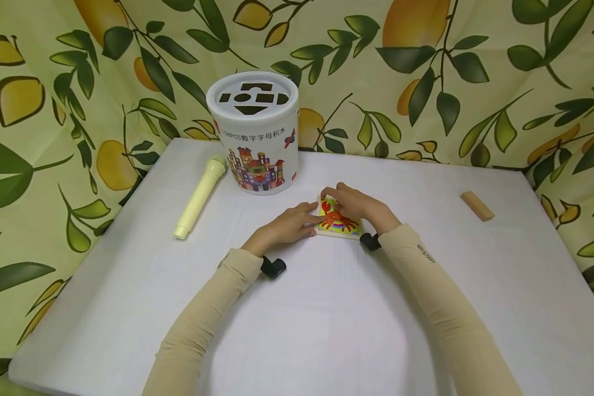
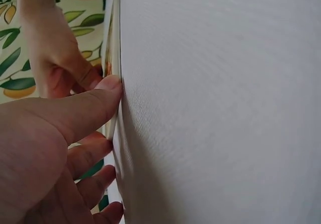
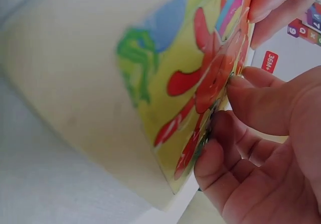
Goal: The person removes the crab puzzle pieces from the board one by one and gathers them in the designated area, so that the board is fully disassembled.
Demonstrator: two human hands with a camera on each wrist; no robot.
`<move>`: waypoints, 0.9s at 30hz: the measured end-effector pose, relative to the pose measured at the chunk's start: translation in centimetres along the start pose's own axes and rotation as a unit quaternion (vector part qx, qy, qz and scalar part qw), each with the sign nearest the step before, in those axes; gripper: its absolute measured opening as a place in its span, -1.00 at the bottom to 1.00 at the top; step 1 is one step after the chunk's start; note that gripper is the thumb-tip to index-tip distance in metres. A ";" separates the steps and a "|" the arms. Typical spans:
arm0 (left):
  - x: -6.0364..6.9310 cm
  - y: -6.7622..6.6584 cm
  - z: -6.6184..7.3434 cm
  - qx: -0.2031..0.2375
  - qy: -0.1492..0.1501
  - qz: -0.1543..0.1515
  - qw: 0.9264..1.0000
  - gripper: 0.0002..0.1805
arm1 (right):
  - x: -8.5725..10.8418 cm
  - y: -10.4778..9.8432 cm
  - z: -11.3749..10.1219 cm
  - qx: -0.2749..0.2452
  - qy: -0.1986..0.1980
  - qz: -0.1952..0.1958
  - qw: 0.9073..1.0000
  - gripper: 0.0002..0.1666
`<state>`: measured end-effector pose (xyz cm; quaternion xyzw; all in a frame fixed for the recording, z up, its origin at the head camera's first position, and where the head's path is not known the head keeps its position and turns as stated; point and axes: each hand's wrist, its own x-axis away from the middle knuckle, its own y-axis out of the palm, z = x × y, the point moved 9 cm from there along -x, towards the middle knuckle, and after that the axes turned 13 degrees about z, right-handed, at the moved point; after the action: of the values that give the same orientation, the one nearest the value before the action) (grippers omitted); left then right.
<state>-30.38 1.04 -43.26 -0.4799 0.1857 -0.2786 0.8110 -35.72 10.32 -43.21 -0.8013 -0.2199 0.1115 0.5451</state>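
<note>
A square crab picture board lies flat on the table, its crab printed in red and orange on yellow. The left hand rests at its left side with fingers spread and fairly straight; in the left wrist view, the left thumb touches the board's edge. Over the upper part of the picture, the right hand has bent fingers. In the right wrist view, the right hand pinches at the crab picture with thumb and fingertips, which hide what lies between them. A bare pale strip borders the picture there.
A white lidded bucket with shaped holes stands at the back, left of the hands. Beside it lies a pale yellow-green microphone-shaped stick. A small wooden block is at the right. Leaf-patterned cloth hangs behind the white table.
</note>
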 end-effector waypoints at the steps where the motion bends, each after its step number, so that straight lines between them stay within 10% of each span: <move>1: 0.0 0.0 0.0 0.001 -0.002 0.000 1.000 -0.50 | 0.0 0.0 0.0 -0.001 0.002 -0.001 1.000 -0.53; 27: 0.1 0.1 -0.2 0.008 -0.006 0.000 1.000 -0.49 | -0.5 0.2 -0.5 -0.040 -0.008 -0.002 0.999 -0.59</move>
<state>-30.43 0.91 -43.50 -0.4749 0.1782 -0.2772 0.8160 -35.88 9.60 -43.25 -0.8210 -0.2300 0.1081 0.5113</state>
